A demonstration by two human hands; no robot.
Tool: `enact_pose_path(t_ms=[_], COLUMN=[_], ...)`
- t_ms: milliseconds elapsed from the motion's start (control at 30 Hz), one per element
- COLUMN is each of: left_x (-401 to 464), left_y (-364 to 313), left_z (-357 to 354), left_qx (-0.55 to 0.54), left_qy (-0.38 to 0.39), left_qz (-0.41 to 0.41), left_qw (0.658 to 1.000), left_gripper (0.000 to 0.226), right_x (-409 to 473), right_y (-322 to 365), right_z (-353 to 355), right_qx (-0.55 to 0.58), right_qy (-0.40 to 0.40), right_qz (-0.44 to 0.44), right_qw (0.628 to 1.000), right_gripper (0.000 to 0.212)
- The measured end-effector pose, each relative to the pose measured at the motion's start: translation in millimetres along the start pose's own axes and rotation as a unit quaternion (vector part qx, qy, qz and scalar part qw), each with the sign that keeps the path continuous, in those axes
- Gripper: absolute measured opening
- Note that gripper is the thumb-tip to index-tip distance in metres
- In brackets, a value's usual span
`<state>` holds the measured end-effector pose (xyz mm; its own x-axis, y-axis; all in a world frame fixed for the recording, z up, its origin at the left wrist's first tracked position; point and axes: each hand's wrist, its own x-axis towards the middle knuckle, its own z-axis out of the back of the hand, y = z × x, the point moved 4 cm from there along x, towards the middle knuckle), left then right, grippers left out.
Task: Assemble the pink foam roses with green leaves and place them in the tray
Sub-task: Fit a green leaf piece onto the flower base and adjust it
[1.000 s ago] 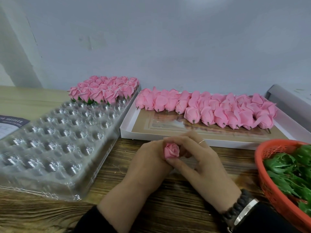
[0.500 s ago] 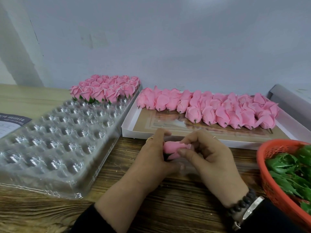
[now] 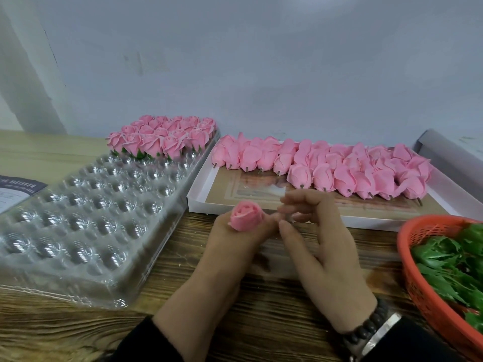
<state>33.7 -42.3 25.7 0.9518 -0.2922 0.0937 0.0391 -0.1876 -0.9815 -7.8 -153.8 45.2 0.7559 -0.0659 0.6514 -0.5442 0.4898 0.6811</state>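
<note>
Both my arms wear black sleeves (image 3: 146,343), pushed up short of the wrists. On my right wrist sits a bracelet (image 3: 364,329) of dark round beads — and just behind it a watch (image 3: 384,333) with a flat silvery metal band. My left hand (image 3: 232,239) and right hand (image 3: 321,246) are bare — no gloves.

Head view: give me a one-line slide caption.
Left hand holds a pink rose beside the clear tray; right hand hovers close.

I sat at a wooden table (image 3: 274,322); a plain pale grey wall (image 3: 261,61) stood at twelve o'clock, evenly lit.
</note>
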Motion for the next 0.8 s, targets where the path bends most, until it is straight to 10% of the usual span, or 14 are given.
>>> enact_pose_path(t_ms=[467, 667, 800], left_x=[-2, 2, 1], left_y=[7, 8, 6], left_z=[-18, -12, -10], left_qx=[-0.234, -0.229, -0.103], left_qy=[0.034, 0.077, 0.055], left_qz=[0.069, 0.11, 0.078], left_qw=[0.969, 0.964, 0.99], left_gripper=[0.024, 0.072, 0.031], right_x=[-5, 0, -1], right_y=[-17, -14, -16], right_z=[-17, -14, -15], right_qx=[0.034, 0.186, 0.188], right_qy=[0.081, 0.143, 0.173], right_qz=[-0.169, -0.182, -0.195], right_qw=[0.982, 0.955, 0.947], right_gripper=[0.036, 0.033, 0.025])
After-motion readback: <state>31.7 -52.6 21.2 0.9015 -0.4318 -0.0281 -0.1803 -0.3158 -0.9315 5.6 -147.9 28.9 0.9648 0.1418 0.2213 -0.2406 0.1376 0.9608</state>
